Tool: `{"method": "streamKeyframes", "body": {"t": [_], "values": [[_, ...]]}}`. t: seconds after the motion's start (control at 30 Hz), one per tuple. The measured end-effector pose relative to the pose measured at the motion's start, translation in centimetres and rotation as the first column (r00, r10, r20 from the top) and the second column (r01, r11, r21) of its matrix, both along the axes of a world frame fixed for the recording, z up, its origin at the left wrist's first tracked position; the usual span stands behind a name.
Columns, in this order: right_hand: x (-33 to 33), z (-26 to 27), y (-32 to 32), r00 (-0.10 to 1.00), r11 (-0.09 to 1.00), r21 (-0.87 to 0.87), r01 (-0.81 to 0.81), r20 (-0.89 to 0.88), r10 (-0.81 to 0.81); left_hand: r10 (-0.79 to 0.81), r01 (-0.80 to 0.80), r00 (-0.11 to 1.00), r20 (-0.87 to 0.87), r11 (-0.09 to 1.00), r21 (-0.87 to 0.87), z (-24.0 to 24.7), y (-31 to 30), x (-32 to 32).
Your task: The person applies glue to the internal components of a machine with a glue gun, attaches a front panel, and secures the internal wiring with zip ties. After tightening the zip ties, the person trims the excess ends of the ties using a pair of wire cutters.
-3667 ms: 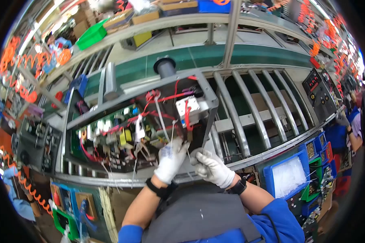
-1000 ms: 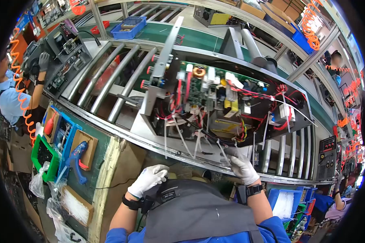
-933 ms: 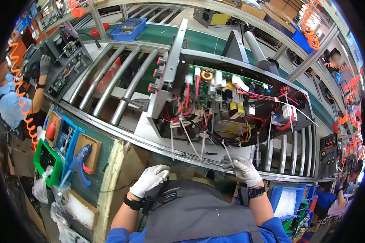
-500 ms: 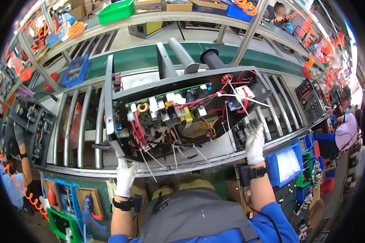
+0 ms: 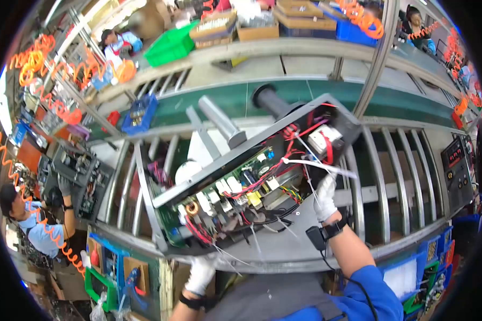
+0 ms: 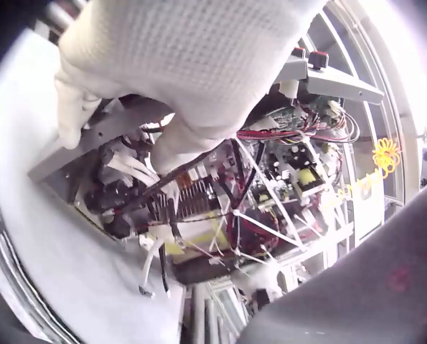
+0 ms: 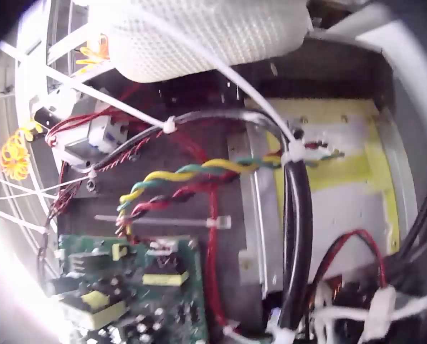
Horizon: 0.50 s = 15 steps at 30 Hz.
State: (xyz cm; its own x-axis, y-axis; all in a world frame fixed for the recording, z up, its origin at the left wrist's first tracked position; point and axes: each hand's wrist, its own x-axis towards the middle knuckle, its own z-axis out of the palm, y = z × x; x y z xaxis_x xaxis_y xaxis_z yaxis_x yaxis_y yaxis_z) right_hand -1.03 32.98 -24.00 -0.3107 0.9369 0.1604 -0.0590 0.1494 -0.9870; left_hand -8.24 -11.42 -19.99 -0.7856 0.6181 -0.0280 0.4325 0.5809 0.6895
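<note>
A dark metal chassis (image 5: pixel 168 198) stands at a slant on the conveyor, with a green circuit board (image 7: pixel 188 315), coloured wires and white cable ties inside. At its near left corner the gloved left hand (image 5: pixel 201 274) grips the frame; in the left wrist view the same hand (image 6: pixel 177 64) has a fingertip outside the grey wall (image 6: pixel 102 136) and another digit inside. The right hand (image 5: pixel 325 199) touches the chassis's right end, below the white block (image 5: pixel 324 140). Its glove (image 7: pixel 210 39) crosses the top of the right wrist view, where its fingertips are hidden.
Metal rollers (image 5: pixel 380 182) lie right of the chassis. A control box (image 5: pixel 458 168) stands at far right. A blue bin of white ties (image 5: pixel 404 278) is at lower right, a green tray (image 5: pixel 99 286) at lower left. Another person (image 5: pixel 37 219) works on the left.
The chassis has turned, its right end swinging away from the near rail. The left hand has taken hold of the near left corner; the right hand has moved up against the right end.
</note>
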Motion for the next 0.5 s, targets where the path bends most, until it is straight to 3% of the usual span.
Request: {"method": "streamKeyframes", "body": {"t": [0.03,0.1,0.13,0.17,0.23,0.3,0.33,0.37,0.4,0.43,0.47,0.5], "values": [[-2.8,1.1,4.0,0.995,0.988,-0.123,-0.098,0.001,0.099,-0.016,0.015,0.980,0.198,1.000,0.008,1.0,1.7,1.2],[-5.7,2.6,8.6,0.952,0.881,-0.378,-0.286,-0.010,0.305,0.101,-0.085,0.936,0.337,0.994,-0.063,5.0,5.7,2.9],[-5.8,2.7,9.0,0.954,0.881,-0.376,-0.285,-0.018,0.301,0.216,-0.197,0.871,0.442,0.976,-0.089,3.4,5.5,3.2],[-5.6,3.3,8.8,0.939,0.903,-0.286,-0.322,0.026,0.343,0.212,-0.190,0.874,0.437,0.977,-0.093,4.7,5.2,3.3],[-4.8,5.4,8.0,0.910,0.918,-0.097,-0.384,0.128,0.394,-0.043,0.048,0.926,0.374,0.999,-0.004,8.4,4.2,2.7],[-3.0,7.6,6.7,0.890,0.906,0.081,-0.416,0.238,0.388,-0.181,0.318,0.784,0.594,0.939,-0.133,9.3,-0.9,-0.3],[-0.7,8.1,4.5,0.909,0.947,-0.054,-0.316,0.268,0.319,-0.226,0.411,0.729,0.646,0.899,-0.150,11.1,-3.2,-1.7],[1.8,6.0,4.0,0.905,0.960,-0.051,-0.276,0.324,0.277,-0.092,0.202,0.569,0.817,0.979,-0.030,15.1,-3.8,-2.2],[4.9,6.4,1.7,0.895,0.970,-0.106,-0.220,0.372,0.244,0.008,-0.080,0.768,0.641,0.993,0.083,16.8,-3.6,-2.0],[8.0,8.0,-1.5,0.906,0.970,-0.148,-0.195,0.350,0.236,-0.036,-0.019,0.818,0.573,0.996,0.089,18.9,-4.2,-4.7],[11.2,3.7,-3.4,0.952,0.939,-0.331,-0.092,0.247,0.180,-0.024,-0.137,0.802,0.596,0.965,0.224,19.3,-4.5,-6.9],[13.9,3.4,-6.5,0.988,0.839,-0.522,-0.153,-0.075,0.133,-0.157,-0.012,0.869,0.470,0.942,0.336,16.5,-6.1,-11.9]]}}
